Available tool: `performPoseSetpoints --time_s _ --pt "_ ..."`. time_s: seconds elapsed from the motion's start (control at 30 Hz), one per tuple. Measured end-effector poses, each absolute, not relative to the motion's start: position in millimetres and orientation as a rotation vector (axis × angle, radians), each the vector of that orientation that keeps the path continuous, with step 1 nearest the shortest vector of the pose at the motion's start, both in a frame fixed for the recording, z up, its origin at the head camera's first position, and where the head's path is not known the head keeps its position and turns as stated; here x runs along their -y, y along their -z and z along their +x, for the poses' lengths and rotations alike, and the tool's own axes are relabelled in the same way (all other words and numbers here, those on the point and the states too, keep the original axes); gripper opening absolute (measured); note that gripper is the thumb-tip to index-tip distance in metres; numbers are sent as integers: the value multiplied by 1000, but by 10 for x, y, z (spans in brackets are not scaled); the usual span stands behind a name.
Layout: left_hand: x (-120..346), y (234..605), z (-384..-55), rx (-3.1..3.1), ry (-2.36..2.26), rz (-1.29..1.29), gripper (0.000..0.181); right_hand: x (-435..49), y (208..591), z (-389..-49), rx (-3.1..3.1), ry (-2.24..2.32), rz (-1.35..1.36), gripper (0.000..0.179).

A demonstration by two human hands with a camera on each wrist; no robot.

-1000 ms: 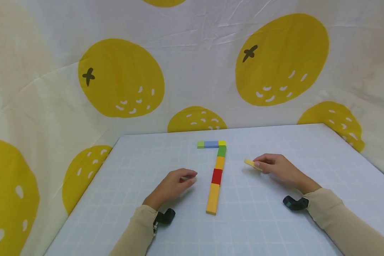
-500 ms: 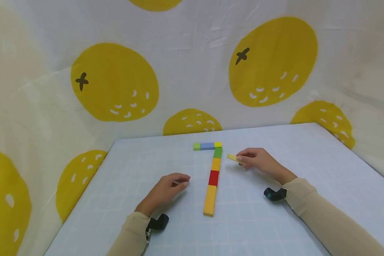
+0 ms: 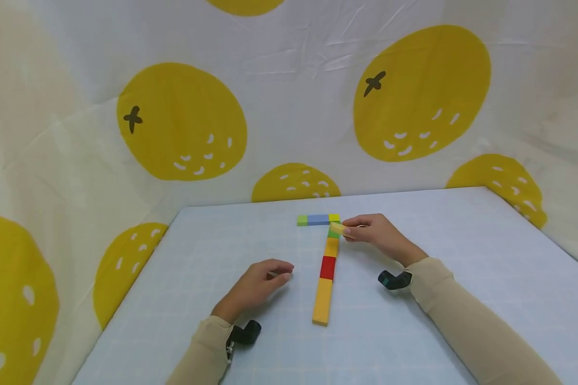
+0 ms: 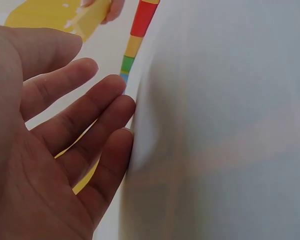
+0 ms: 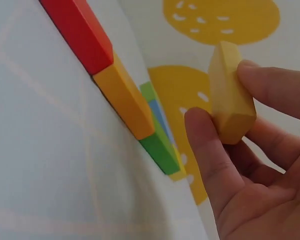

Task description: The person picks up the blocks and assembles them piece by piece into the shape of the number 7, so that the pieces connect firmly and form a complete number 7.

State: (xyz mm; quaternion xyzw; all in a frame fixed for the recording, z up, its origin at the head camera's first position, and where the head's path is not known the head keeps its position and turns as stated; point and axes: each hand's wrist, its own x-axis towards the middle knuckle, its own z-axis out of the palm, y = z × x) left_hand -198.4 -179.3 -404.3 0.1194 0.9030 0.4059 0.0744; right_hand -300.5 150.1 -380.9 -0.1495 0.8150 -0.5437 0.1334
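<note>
My right hand (image 3: 380, 235) pinches a pale yellow block (image 5: 231, 95) between thumb and fingers, held above the table near the green block (image 5: 161, 150). In the head view the held block overlaps that green one. A row of blocks runs toward me: green, an orange block (image 3: 332, 247), a red block (image 3: 327, 268) and a longer yellow-orange block (image 3: 322, 302). At its far end a yellow block (image 3: 334, 218), a blue block (image 3: 318, 220) and a light green block (image 3: 302, 220) extend leftward. My left hand (image 3: 257, 286) rests left of the row, fingers loosely bent, holding nothing.
The blocks lie on a pale table (image 3: 212, 240) with a faint grid. Behind and to the left hangs a white cloth (image 3: 294, 107) printed with large yellow fruit shapes. Each wrist wears a small black camera (image 3: 395, 279).
My right hand has moved left with the pale yellow block, from the right side of the table to the far part of the row. The left hand stays about where it was.
</note>
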Motion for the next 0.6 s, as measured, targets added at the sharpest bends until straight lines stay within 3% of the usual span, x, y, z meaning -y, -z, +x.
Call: performPoseSetpoints --time_s 0.6 --pt "1780 4093 -2013 -2727 -1209 342 28 -1213 3800 -3226 -2335 1737 -313 40"
